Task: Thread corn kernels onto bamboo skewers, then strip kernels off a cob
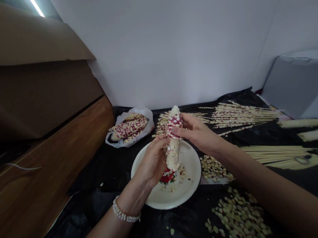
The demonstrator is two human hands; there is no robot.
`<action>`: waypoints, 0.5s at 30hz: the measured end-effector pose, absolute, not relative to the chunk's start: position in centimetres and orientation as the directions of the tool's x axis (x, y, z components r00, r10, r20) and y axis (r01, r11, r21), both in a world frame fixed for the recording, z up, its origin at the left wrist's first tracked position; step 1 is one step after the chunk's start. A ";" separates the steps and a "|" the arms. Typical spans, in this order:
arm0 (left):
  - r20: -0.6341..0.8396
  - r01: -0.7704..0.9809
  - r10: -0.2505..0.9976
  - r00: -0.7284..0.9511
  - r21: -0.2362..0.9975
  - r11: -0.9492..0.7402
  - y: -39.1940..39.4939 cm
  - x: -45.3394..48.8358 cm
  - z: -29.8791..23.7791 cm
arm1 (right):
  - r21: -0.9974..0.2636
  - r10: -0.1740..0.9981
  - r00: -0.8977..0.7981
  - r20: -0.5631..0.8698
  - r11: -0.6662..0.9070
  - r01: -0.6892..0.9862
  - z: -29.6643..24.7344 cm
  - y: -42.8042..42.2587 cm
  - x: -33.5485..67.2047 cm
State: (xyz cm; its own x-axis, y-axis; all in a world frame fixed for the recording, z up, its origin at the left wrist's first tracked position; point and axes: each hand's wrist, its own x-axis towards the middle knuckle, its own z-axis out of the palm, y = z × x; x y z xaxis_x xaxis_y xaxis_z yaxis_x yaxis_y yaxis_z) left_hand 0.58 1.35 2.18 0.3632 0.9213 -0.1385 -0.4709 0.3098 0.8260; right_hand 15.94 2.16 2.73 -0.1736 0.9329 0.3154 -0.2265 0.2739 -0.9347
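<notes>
A corn cob [173, 151], partly stripped, is held tilted above a white plate [172, 202]. Purple and cream kernels cover its upper middle; the lower part is bare. My left hand [153, 158] grips the cob from the left with its fingers closed around it. On the other side my right hand [199, 132] is closed on the upper part, thumb pressed against the purple kernels. Under the cob the plate shows a red flower pattern and some loose kernels. Pearl-like beads circle my left wrist.
A plastic bag [148, 114] of speckled cobs lies at the back left. Kernel-threaded sticks [231, 115] and bare sticks [273, 151] are on the right, beside stripped cobs [307, 123]. Loose kernels [240, 214] lie on black sheeting. A cardboard box [28, 95] stands left, a white box [300, 80] right.
</notes>
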 end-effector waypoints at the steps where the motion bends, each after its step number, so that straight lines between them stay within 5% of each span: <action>1: -0.148 -0.468 0.918 0.367 0.824 0.320 1.4 0.6 2.2 | -0.935 0.931 -0.181 0.317 0.276 -0.222 2.8 2.1 15.9; 15: -0.123 -0.459 0.908 0.400 0.831 0.315 1.4 0.6 2.0 | -0.938 0.933 -0.199 0.300 0.251 -0.237 3.2 1.9 15.9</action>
